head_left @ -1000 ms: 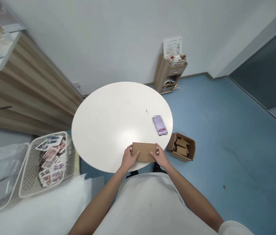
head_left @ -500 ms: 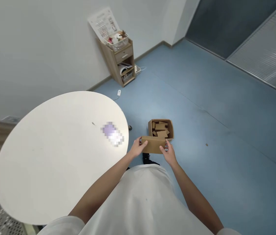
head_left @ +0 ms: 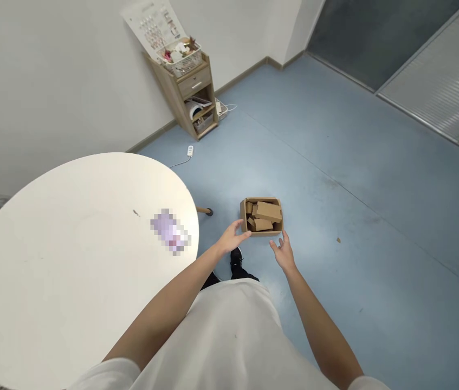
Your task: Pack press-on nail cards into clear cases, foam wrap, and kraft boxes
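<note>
Both my hands are empty, held out above the floor with the fingers apart. My left hand (head_left: 231,238) is by the near left corner of an open brown cardboard bin (head_left: 262,234), overlapping its edge in the head view. My right hand (head_left: 284,253) hovers at the bin's near right corner, its fingertips pointing toward the rim. Inside the bin lie several small cardboard boxes. One flat oblong cardboard box (head_left: 269,212) rests on top of the others, slightly tilted. Whether either hand touches the bin, I cannot tell.
A white round table (head_left: 91,260) stands on my left, with a pixelated purple item (head_left: 170,230) near its edge. Against the wall is a wooden cabinet (head_left: 194,84) bearing a white basket (head_left: 182,62). A power strip (head_left: 190,151) with a cord lies on the blue floor (head_left: 355,227).
The oblong cardboard box has left my hands and now lies in the bin on the other boxes. My hands have opened. The view has shifted slightly.
</note>
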`<state>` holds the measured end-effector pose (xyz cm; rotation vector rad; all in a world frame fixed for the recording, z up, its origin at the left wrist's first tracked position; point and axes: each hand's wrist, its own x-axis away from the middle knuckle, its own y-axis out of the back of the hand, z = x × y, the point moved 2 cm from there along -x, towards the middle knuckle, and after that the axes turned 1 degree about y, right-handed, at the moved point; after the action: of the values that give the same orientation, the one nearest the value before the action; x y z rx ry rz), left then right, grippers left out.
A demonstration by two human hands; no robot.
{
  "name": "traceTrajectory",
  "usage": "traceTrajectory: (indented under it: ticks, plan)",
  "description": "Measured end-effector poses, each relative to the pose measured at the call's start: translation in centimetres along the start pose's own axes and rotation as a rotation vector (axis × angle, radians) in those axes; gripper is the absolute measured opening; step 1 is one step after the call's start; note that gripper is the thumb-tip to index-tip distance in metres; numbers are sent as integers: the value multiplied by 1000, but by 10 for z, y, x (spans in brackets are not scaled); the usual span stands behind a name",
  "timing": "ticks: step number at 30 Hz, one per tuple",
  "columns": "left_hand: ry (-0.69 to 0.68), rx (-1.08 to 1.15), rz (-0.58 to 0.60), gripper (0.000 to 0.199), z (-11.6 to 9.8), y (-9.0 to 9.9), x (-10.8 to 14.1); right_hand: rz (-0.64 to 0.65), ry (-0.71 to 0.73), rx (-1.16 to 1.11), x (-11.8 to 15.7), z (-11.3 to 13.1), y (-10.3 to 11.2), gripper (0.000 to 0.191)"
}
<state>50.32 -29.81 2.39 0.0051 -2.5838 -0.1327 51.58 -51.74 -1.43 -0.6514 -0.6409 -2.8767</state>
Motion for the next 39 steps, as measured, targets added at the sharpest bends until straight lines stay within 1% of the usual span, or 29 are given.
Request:
traceTrajectory:
  ticks: [1, 3, 5, 9, 11, 13, 15, 19, 21, 24, 26, 29, 31, 34, 36, 39]
  plan:
    - [5, -5, -9, 65, 6, 8, 10, 27, 3, 6, 3, -1, -7, 78]
    - [24, -1, -67, 60, 20, 25, 35, 79, 32, 15, 10, 2, -22, 74]
    - [35, 17, -167, 54, 34, 41, 61, 120, 83, 21, 19, 10, -39, 68]
    - [-1, 95, -333, 48, 55, 67, 118, 214, 238, 41, 43, 32, -80, 53]
    - [-21, 139, -418, 47, 64, 79, 151, 299, 324, 26, 59, 43, -105, 48]
    - [-34, 182, -510, 45, 76, 93, 187, 416, 392, 13, 79, 54, -132, 45]
    - [-32, 218, -611, 44, 93, 106, 225, 536, 440, 22, 102, 66, -162, 42]
    - [-10, 295, -825, 42, 140, 127, 299, 770, 497, 78, 162, 85, -222, 37]
    - [11, 328, -922, 42, 167, 131, 332, 895, 516, 118, 197, 88, -250, 36]
    - [61, 382, -1029, 42, 204, 130, 374, 1044, 536, 182, 247, 88, -284, 36]
    - [82, 422, -1084, 42, 223, 127, 396, 1127, 547, 232, 276, 88, -302, 36]
    - [106, 472, -1165, 41, 242, 124, 423, 1262, 571, 328, 311, 90, -321, 35]
    - [128, 514, -1214, 42, 250, 122, 435, 1346, 587, 385, 325, 93, -331, 34]
    - [146, 584, -1282, 43, 258, 120, 446, 1436, 581, 422, 333, 95, -344, 33]
    - [157, 625, -1325, 44, 264, 117, 452, 1466, 549, 424, 332, 95, -355, 33]
    - [196, 675, -1374, 45, 274, 110, 464, 1472, 503, 456, 330, 93, -377, 36]
